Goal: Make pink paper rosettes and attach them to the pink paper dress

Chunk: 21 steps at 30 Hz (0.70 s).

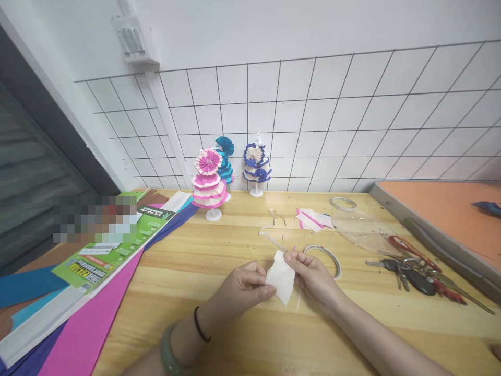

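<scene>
Between my two hands, above the wooden table (188, 271), is a small piece of white paper (282, 279) with uneven edges. My left hand (248, 284) pinches its left side between thumb and fingers. At its upper right edge, my right hand (311, 269) grips it the same way. A roll of tape (337, 265) lies just behind my right hand, partly covered by it. Beyond the paper, a thin white strip (274, 241) curls on the tabletop.
Three tiered paper trees, one pink (209, 180), one teal (225, 146) and one blue (256, 162), stand near the wall. Coloured paper sheets (90, 324) and a green magazine (113, 248) cover the left. Scissors (415, 250), keys (403, 274), paper scraps (313, 219) and another tape roll (343, 203) lie right.
</scene>
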Each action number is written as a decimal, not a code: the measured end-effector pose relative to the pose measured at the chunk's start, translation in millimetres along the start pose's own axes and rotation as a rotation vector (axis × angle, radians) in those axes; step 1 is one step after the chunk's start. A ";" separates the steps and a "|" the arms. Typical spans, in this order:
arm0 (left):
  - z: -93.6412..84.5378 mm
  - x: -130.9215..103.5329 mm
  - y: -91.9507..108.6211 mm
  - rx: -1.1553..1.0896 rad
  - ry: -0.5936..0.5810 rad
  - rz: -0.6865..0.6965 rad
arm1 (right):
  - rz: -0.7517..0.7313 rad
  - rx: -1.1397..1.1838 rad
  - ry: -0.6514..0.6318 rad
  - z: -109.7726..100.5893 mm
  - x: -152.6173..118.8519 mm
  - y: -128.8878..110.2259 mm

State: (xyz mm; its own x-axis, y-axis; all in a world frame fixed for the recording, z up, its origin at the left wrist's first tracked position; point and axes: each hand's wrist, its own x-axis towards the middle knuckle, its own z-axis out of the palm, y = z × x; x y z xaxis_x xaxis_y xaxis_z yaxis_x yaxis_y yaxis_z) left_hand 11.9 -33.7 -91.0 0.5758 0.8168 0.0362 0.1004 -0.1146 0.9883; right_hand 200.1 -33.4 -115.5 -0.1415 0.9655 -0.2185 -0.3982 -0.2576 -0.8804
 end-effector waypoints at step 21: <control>1.6 -2.5 2.5 -0.035 0.046 0.117 | 0.077 0.020 -0.036 11.5 -8.1 10.4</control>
State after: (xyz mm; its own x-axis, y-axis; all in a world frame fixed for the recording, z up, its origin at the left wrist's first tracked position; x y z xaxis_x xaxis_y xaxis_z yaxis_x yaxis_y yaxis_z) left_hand 12.0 -36.9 -88.8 0.5437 0.8243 0.1577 0.0060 -0.1917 0.9814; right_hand 186.7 -44.3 -118.0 -0.2044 0.9409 -0.2699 -0.4025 -0.3321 -0.8530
